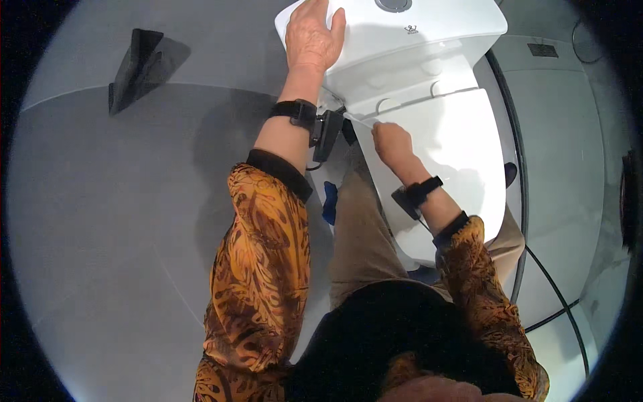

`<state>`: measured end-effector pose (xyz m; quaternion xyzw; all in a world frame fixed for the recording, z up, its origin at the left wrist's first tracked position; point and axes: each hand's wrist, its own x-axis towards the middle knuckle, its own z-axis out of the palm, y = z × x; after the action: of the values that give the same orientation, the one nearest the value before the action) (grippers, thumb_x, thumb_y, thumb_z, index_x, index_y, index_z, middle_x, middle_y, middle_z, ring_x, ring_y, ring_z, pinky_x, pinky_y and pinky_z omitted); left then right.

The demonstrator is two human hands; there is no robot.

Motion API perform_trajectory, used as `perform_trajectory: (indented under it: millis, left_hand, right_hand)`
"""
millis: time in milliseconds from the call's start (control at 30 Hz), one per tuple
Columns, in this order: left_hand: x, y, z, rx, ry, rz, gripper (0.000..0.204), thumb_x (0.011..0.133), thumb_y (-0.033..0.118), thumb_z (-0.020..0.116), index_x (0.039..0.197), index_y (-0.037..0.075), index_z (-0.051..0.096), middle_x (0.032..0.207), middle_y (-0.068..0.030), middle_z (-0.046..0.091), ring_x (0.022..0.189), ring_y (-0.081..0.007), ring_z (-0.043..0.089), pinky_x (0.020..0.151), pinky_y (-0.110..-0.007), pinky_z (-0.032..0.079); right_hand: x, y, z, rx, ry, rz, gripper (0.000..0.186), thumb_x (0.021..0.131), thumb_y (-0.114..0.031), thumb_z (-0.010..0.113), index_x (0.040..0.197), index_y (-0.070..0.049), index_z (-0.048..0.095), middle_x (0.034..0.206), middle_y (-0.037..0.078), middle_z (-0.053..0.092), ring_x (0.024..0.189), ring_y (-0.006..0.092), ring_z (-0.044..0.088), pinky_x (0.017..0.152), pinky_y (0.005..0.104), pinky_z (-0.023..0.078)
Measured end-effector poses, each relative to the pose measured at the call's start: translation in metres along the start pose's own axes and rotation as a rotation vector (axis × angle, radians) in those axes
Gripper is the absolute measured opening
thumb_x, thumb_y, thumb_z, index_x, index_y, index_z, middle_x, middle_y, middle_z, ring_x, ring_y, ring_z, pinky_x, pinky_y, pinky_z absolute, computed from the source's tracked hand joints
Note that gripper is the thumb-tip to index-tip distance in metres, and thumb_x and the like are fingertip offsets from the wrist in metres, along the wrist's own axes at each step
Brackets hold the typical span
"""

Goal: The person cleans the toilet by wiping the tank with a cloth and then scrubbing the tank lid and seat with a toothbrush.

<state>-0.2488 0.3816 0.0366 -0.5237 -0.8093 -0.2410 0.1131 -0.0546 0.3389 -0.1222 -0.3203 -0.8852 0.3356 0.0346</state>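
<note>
Our L hand (313, 39) lies on the tank lid (408, 15), thumb spread from the fingers, tips partly out of view; our R hand (394, 145) has its fingers curled tight, prob. pinching a thin pale rod (360, 120) that runs up-left of them past the closed seat lid (449, 154). Can't tell what's on its far end. For control we'd brace w/ the L palm, work from the R wrist, & mind the black wrist unit (327, 136) below the L fingers, b/c it could snag.
</note>
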Motion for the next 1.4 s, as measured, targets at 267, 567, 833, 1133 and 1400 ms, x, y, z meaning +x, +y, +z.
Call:
perform_trajectory:
  millis: [267,567,833,1133,1400]
  left_hand:
    - [-0.027,0.005,0.013,-0.023,0.014,0.022,0.039,0.088,0.028,0.053,0.111,-0.004,0.057,0.118,-0.0224,0.056,0.112,-0.0363,0.05,0.099,-0.041,0.037]
    - [-0.029,-0.026,0.022,-0.019,0.077,0.107,0.04,0.089,0.029,0.053,0.111,-0.004,0.058,0.119,-0.0219,0.056,0.113,-0.0361,0.05,0.099,-0.041,0.038]
    - [-0.027,-0.009,0.02,0.026,0.003,0.017,0.042,0.09,0.031,0.051,0.113,-0.004,0.057,0.121,-0.0219,0.055,0.114,-0.0355,0.049,0.101,-0.04,0.037]
    - [-0.056,-0.004,0.027,-0.01,0.023,0.08,0.042,0.09,0.03,0.051,0.114,-0.004,0.057,0.121,-0.0219,0.055,0.115,-0.0356,0.049,0.101,-0.04,0.036]
    - [-0.063,0.013,0.033,-0.022,0.045,0.142,0.041,0.089,0.03,0.052,0.114,-0.003,0.057,0.12,-0.0222,0.055,0.113,-0.0364,0.049,0.1,-0.041,0.037]
  right_hand:
    - [0.03,0.059,0.003,-0.238,-0.007,0.107,0.022,0.083,-0.025,0.055,0.079,-0.004,0.064,0.082,0.018,0.065,0.08,0.0361,0.063,0.067,0.047,0.05]
    - [0.038,0.106,-0.032,-0.269,0.172,0.277,0.029,0.081,-0.034,0.062,0.077,-0.005,0.064,0.077,0.015,0.065,0.077,0.0333,0.063,0.065,0.0435,0.05]
    - [0.028,0.065,-0.013,-0.294,0.213,-0.049,0.023,0.085,-0.029,0.058,0.077,-0.007,0.059,0.072,0.011,0.06,0.071,0.0319,0.061,0.06,0.0425,0.048]
    - [0.014,0.028,-0.058,-0.297,0.562,-0.634,0.016,0.08,-0.023,0.063,0.077,-0.011,0.053,0.07,0.004,0.047,0.067,0.0221,0.054,0.056,0.0342,0.047]
    - [0.018,0.067,-0.028,-0.352,0.435,-0.503,0.02,0.085,-0.028,0.058,0.076,-0.01,0.056,0.071,0.006,0.054,0.071,0.0248,0.058,0.059,0.0377,0.049]
